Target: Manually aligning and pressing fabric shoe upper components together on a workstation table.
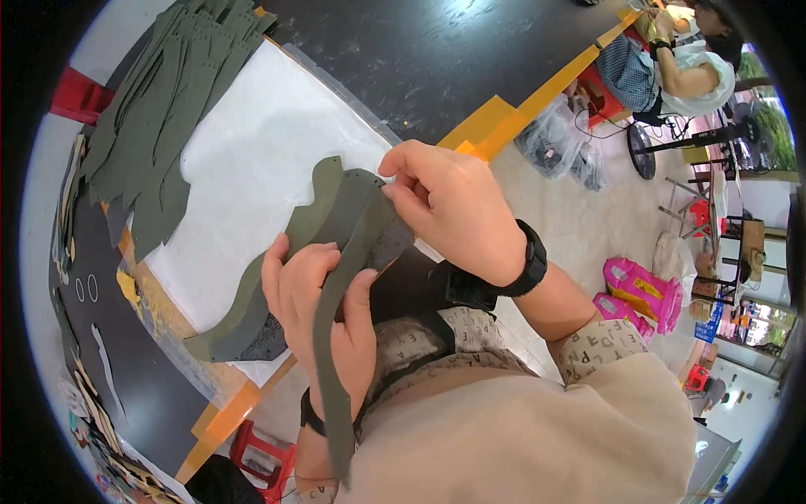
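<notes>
A long, narrow dark-green strip (337,412) runs down from my right fingertips and passes over my left hand toward my lap. Closed in a pinch, my right hand (457,206) is at the upper end of this strip, by its corner. Beneath lies a wavy-edged olive-green piece (231,311), of leather-like sheet, with a dark, rough underside showing along its near edge. My left hand (300,284) grips this piece near its middle, fingers on top and thumb by the strip. What lies under the left palm is hidden.
White sheeting (252,126) covers the board before me. A heap of dark-green cut strips (172,109) lies at its far left. Orange tape (537,101) edges the black table (395,59). A red stool (262,458) stands below left; another person (693,71) sits far right.
</notes>
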### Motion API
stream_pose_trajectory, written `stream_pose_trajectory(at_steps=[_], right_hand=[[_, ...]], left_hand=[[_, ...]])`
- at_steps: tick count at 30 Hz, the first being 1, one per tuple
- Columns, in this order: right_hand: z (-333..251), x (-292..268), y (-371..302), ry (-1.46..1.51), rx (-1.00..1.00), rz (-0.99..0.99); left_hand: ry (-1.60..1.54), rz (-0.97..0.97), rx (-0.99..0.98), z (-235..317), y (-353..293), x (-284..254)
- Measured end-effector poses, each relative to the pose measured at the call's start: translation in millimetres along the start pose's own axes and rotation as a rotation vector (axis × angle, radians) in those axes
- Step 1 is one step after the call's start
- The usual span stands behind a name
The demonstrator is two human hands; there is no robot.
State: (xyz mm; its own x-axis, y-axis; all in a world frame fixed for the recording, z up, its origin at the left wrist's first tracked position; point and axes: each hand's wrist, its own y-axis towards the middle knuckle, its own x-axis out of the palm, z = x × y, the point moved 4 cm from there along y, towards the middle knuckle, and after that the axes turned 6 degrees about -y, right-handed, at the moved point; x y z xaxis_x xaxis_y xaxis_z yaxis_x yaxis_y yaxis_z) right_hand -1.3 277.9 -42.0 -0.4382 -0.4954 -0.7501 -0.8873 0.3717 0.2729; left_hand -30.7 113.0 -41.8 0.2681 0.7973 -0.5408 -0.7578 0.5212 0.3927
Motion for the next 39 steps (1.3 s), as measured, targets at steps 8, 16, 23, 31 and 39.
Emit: stream_pose_trajectory(at_steps=[8,16,23,31,39], right_hand=[[0,-1,2,-0.001,-0.003,0.015],[0,1,2,-0.052,0.01,0.022],[-5,3,-3,-0.064,-0.036,0.065],[-17,-17,-12,0.062,-0.189,0.099],[2,-7,-4,0.162,0.039,0.029]], left_hand=[[-0.028,-0.068,0.001,-1,-1,-4],[-0.059,-0.066,-0.092,-1,-3,-3],[-0.041,-0.067,-0.123,0,-3,-5],[-0.051,-0.047,-0.116,-5,-5,-2],[-0.053,-0.081,-0.114,0,-2,-3]])
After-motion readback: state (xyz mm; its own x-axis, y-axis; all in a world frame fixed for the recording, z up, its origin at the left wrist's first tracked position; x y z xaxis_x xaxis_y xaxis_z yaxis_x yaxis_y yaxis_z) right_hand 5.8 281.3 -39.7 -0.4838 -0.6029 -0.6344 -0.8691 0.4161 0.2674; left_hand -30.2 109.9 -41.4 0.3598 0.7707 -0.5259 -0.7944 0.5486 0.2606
